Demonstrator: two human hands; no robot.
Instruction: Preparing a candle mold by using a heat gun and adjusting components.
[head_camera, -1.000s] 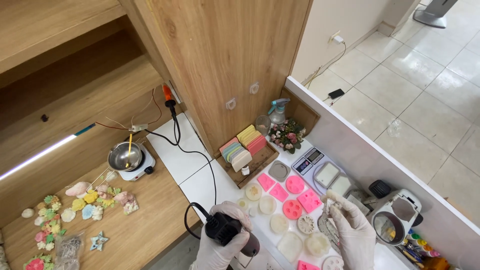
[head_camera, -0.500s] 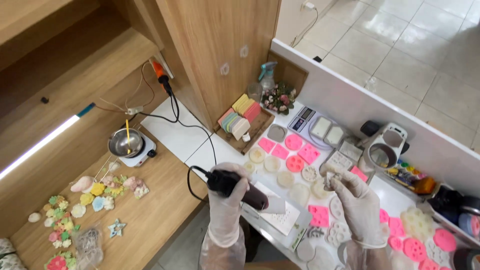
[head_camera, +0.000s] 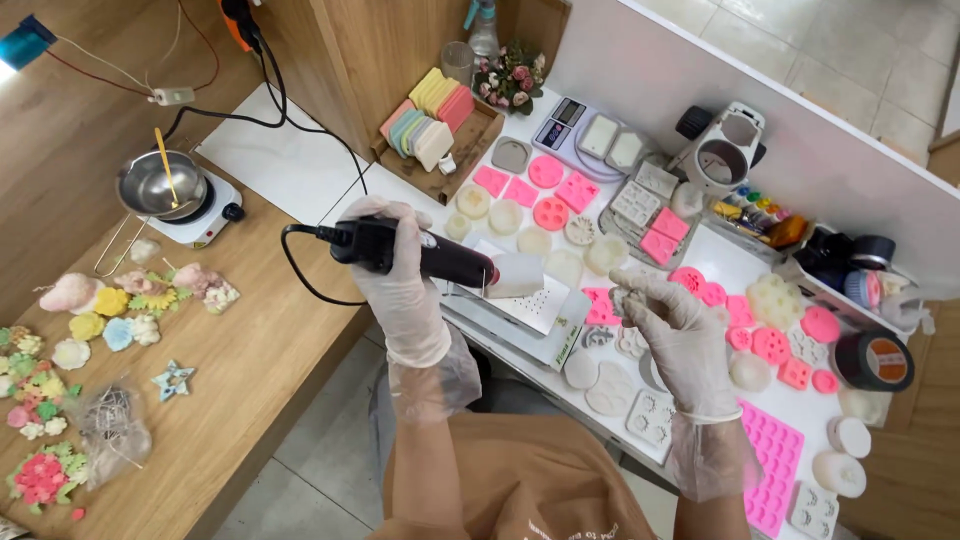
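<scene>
both hands now nearer the pink moulds (head_camera: 548, 172): left hand (head_camera: 395, 265) wraps the black heat tool (head_camera: 420, 255); right hand (head_camera: 672, 320) pinches a small white mould (head_camera: 622, 300) above the desk (head_camera: 300, 160).

Worktop layout: hands at the middle, moulds to the right, pot and flowers to the left.

The gloved left hand (head_camera: 400, 290) grips a black corded heat tool (head_camera: 420, 253), its nozzle over a white flat tray (head_camera: 520, 310). Right of that tray the gloved right hand (head_camera: 680, 335) holds a small pale mould (head_camera: 628, 300). Behind both lies a wooden box of coloured slabs (head_camera: 435, 135); far left, a steel pot on a small hotplate (head_camera: 165, 190), with cast flower pieces (head_camera: 100, 310) in front of it.
</scene>
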